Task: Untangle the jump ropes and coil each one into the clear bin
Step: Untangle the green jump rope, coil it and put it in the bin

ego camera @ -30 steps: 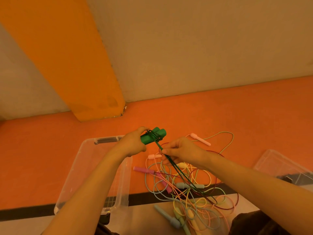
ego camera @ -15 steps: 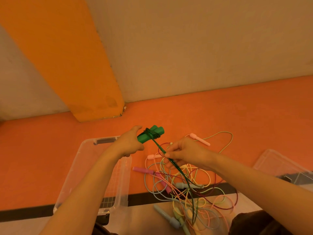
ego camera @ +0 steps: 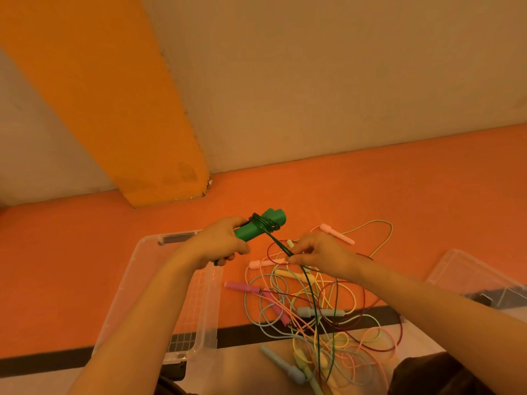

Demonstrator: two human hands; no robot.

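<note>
My left hand grips the two green handles of a jump rope, held together above the floor. Dark green cord is wound around the handles in several turns. The cord runs down to my right hand, which pinches it, then trails down into a tangle of ropes on the floor: pink, yellow, pale blue, pale green and maroon ones. The clear bin lies below my left forearm, at the left of the tangle.
A second clear container sits at the right edge. An orange pillar meets the orange floor by the beige wall. A black line crosses the floor near me. A pink handle lies beyond my right hand.
My right hand has slid along the green cord and drawn it up from the pile; the trailing part now hangs straighter. The left hand has held the handles nearly still.
</note>
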